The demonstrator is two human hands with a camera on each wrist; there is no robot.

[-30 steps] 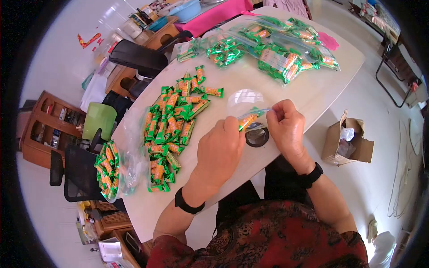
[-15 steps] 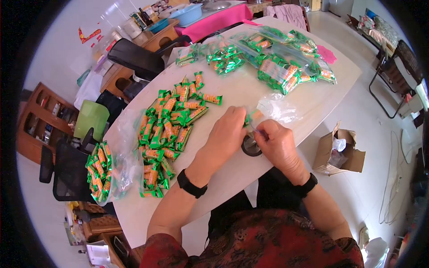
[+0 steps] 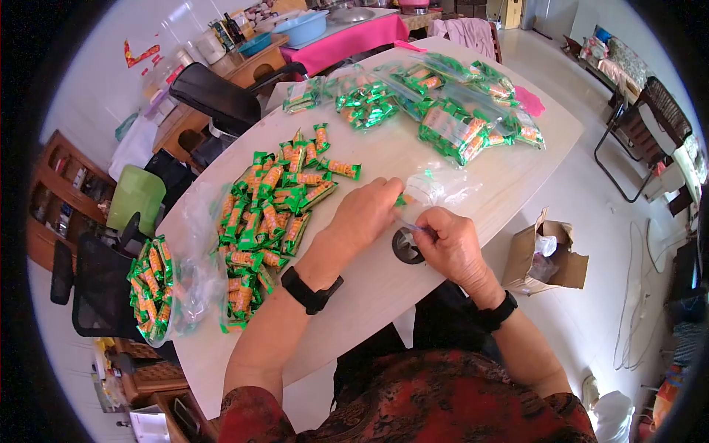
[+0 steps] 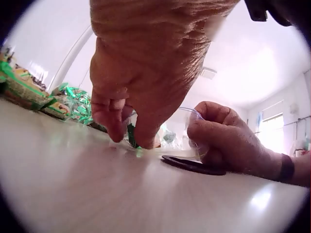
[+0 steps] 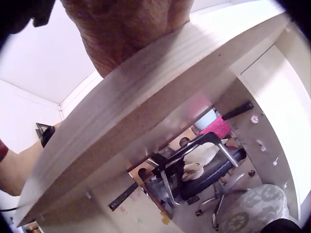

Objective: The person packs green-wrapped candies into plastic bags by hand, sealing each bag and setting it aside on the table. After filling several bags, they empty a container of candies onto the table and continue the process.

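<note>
On the table [image 3: 332,325], my left hand [image 3: 363,215] pinches a small green-wrapped snack packet [image 4: 130,135], mostly covered by the fingers. My right hand [image 3: 452,245] pinches the edge of a clear plastic bag [image 3: 445,190], whose body spreads on the tabletop beyond both hands. In the left wrist view, the bag's rim stretches from the right fingers toward the left hand. Just below the hands is a dark round ring [image 3: 408,246] on the table. Left of the left hand lies a loose pile of green-and-orange snack packets [image 3: 269,203]. The right wrist view hides the right fingers behind the table edge.
Filled clear bags of snack packets [image 3: 454,129] stand at the far side. Another open bag of packets [image 3: 153,288] hangs at the left table edge. A cardboard box [image 3: 546,255] sits on the floor at right. Black chairs [image 3: 214,100] stand beyond the table.
The packet and bag, earlier raised between the hands, are now lower; the bag has spread onto the table. Both hands came closer together. The head view has shifted slightly.
</note>
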